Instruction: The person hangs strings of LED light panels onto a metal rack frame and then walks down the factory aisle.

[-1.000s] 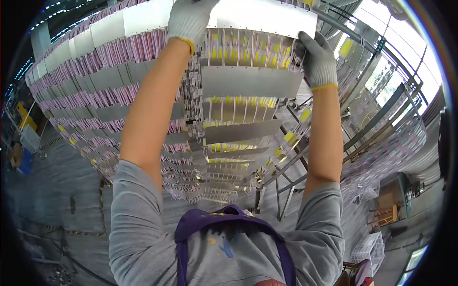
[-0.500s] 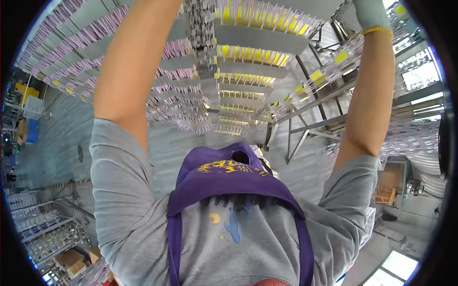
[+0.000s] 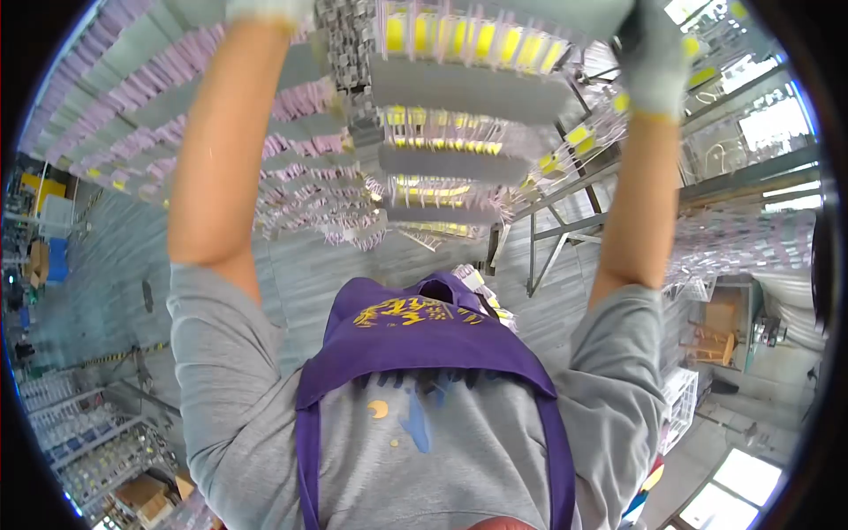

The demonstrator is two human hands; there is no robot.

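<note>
My left hand (image 3: pixel 268 9), in a pale glove with a yellow-edged cuff, is cut off by the top edge, so its fingers are hidden. Near it are rows of pinkish strips (image 3: pixel 190 53) along grey panels. My right hand (image 3: pixel 654 66) wears a grey-white glove with a dark part on the finger side. It is raised beside the right end of a grey panel (image 3: pixel 556 13); blur hides whether the fingers grip it. Below that panel hang pale strips with yellow patches (image 3: pixel 484 40), and further grey panels (image 3: pixel 473 87) follow in rows.
A metal frame (image 3: pixel 552 234) stands on the grey floor (image 3: pixel 300 252) to the right. More strips (image 3: pixel 751 234) hang beyond it. A wooden stool (image 3: pixel 711 340) and a white wire basket (image 3: pixel 680 402) are at the far right. A blue bin (image 3: pixel 58 259) is at the left.
Both hands have come further down into view, and the right hand has moved left. The nearby rows of panels and strips have shifted left in view.
</note>
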